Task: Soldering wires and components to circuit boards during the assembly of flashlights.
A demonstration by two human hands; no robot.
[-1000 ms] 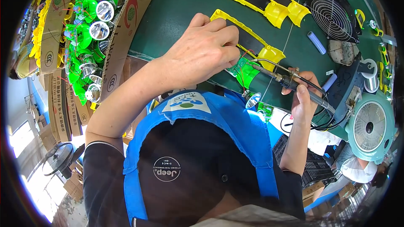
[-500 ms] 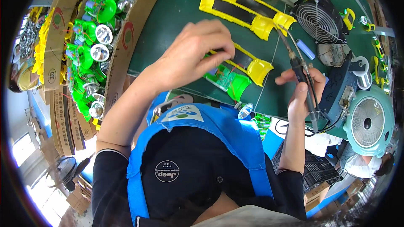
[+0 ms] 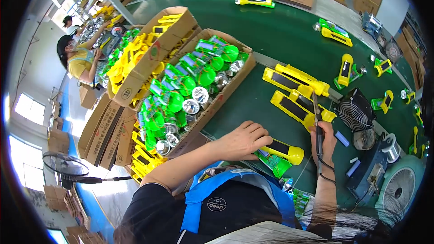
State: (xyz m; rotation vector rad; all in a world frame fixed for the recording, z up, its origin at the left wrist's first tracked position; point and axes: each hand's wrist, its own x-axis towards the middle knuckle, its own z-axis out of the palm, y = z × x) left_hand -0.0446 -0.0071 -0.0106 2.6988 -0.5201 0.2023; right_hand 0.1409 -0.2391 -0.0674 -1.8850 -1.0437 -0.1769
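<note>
My left hand (image 3: 246, 141) is closed, its fingers curled over the near-left end of a yellow flashlight shell (image 3: 282, 150) with a dark panel; the fingertips are partly hidden. Beneath and beside that shell lies a green flashlight inner part (image 3: 276, 165), a silver reflector (image 3: 286, 183) at its end. In my right hand (image 3: 326, 142) is a soldering iron (image 3: 319, 142), its cord running down past the wrist. The iron's tip points away from me, over more yellow shells (image 3: 291, 108) on the green table.
A carton (image 3: 212, 110) of green parts and reflectors stands left, beside another carton (image 3: 156, 58) of yellow shells. On the right are a black fan (image 3: 355, 113), a blue battery cell (image 3: 342, 138), a solder spool (image 3: 391, 149), a soldering station (image 3: 368, 171) and a pale green fan (image 3: 400, 192).
The view has swung up and left, showing more of the table and cartons. My left hand has come down onto the shell, which now shows its rounded outer side. The right hand has closed more around the iron.
</note>
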